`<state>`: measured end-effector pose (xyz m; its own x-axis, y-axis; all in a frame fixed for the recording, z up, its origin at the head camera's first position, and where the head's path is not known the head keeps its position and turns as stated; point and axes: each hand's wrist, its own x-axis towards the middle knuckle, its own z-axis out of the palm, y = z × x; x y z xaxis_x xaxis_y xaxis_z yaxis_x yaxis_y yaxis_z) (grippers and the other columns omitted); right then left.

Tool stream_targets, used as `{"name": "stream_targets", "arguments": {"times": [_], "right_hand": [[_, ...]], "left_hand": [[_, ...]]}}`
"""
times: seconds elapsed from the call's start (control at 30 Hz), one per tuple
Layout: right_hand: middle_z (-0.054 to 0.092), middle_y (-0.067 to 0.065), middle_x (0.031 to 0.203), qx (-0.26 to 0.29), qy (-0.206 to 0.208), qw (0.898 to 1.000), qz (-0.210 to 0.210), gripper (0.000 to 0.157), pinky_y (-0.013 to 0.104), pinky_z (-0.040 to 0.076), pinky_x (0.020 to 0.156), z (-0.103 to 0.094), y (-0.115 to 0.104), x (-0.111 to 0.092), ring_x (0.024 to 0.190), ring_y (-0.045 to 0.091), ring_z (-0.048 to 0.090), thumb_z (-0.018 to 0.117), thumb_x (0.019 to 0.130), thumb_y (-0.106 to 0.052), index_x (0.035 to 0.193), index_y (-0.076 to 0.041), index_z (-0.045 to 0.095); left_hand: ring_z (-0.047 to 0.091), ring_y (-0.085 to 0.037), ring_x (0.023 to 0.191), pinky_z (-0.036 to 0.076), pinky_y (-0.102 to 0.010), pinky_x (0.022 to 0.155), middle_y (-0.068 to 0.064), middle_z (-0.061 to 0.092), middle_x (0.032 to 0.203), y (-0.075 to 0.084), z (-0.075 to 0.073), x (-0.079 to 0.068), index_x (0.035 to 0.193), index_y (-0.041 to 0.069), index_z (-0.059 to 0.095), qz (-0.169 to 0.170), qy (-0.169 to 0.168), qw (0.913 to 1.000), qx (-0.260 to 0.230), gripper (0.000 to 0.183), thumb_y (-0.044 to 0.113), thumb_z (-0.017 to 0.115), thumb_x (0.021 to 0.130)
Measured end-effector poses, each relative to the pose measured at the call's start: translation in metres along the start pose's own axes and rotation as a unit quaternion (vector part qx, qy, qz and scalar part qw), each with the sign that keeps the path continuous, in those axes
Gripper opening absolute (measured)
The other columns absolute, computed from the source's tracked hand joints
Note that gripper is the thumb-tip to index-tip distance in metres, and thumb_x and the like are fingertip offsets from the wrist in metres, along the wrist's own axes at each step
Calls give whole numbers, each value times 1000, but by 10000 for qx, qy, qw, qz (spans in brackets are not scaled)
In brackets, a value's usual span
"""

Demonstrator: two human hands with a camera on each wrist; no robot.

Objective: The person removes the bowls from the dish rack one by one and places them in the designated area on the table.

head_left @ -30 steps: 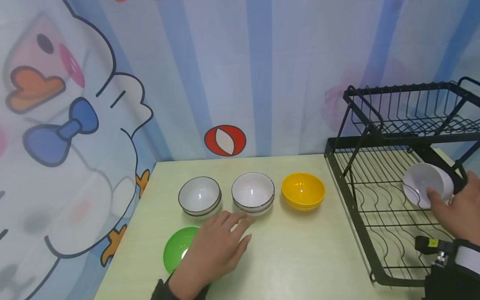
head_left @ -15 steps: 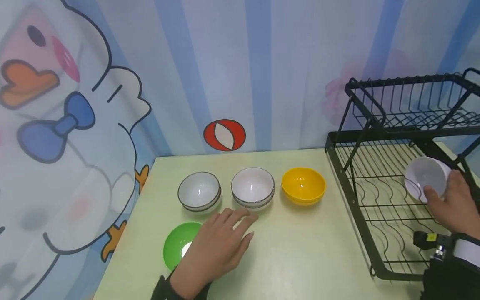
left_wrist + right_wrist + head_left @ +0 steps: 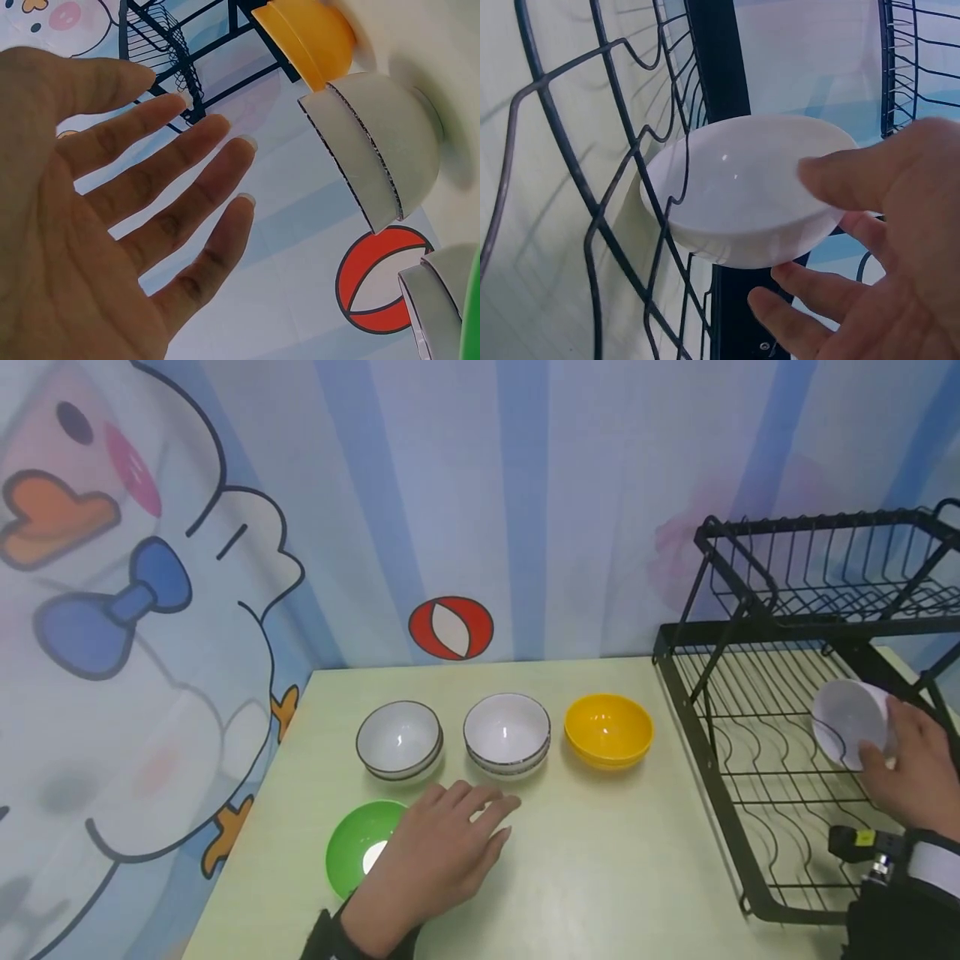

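Note:
A white bowl [image 3: 846,725] stands tilted on its side among the wires of the black dish rack's lower tier. My right hand [image 3: 917,767] grips it by the rim, thumb inside and fingers beneath, as the right wrist view shows the bowl [image 3: 742,180] against the wires. My left hand [image 3: 437,862] hovers over the table with its fingers loosely spread, holding nothing. Partly hidden behind it is a green bowl [image 3: 352,852]. Beyond the fingertips stand two stacks of dark-rimmed white bowls, a left stack [image 3: 399,742] and a middle stack [image 3: 507,735].
Yellow bowls [image 3: 608,731] are stacked right of the white ones. The two-tier black rack [image 3: 701,793] takes up the table's right side, its upper tier [image 3: 832,564] overhanging the back. A patterned curtain [image 3: 517,510] hangs behind the table [image 3: 600,877].
The view has tilted slightly. My right hand keeps its grip on the white bowl, which barely shifts in the rack. The left hand stays almost in place.

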<state>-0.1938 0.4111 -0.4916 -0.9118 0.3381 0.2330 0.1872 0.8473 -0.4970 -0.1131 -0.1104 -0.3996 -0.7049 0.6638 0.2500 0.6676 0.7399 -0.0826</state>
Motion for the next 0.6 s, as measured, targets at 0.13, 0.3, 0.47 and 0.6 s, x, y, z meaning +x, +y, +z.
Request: {"name": "stream_targets", "arguments": {"times": [0.13, 0.3, 0.47, 0.6], "right_hand": [[-8, 31, 149, -56, -239, 9997, 4, 74, 77, 38, 71, 10, 17, 6, 115, 67, 22, 46, 94, -6, 151, -17, 1], [-7, 40, 144, -168, -476, 9987, -1, 77, 79, 35, 64, 17, 28, 13, 112, 72, 15, 48, 93, -9, 151, -23, -1], [1, 43, 141, -238, -406, 9989, -44, 77, 78, 34, 62, 4, -3, 1, 109, 70, 18, 46, 92, -1, 151, -18, 0], [1, 43, 139, -87, -452, 9989, -14, 75, 77, 36, 68, -11, -35, -11, 103, 70, 27, 48, 91, 1, 150, -7, 2]], "left_hand": [[53, -16, 96, 49, -32, 75, 3, 61, 116, 1, 0, 0, 124, 20, 56, 1, -118, 9999, 14, 33, 33, 52, 94], [53, -16, 97, 49, -33, 76, 3, 61, 117, 0, 0, 0, 124, 20, 56, -30, -128, 9999, -41, 33, 33, 53, 94], [54, -15, 93, 49, -31, 74, 5, 63, 110, 0, 0, 0, 120, 21, 59, 66, -183, 9998, -59, 29, 32, 53, 94], [55, -14, 91, 49, -30, 74, 6, 66, 105, 1, 1, 0, 115, 21, 63, 225, -196, 9996, -2, 25, 29, 54, 94]]}}
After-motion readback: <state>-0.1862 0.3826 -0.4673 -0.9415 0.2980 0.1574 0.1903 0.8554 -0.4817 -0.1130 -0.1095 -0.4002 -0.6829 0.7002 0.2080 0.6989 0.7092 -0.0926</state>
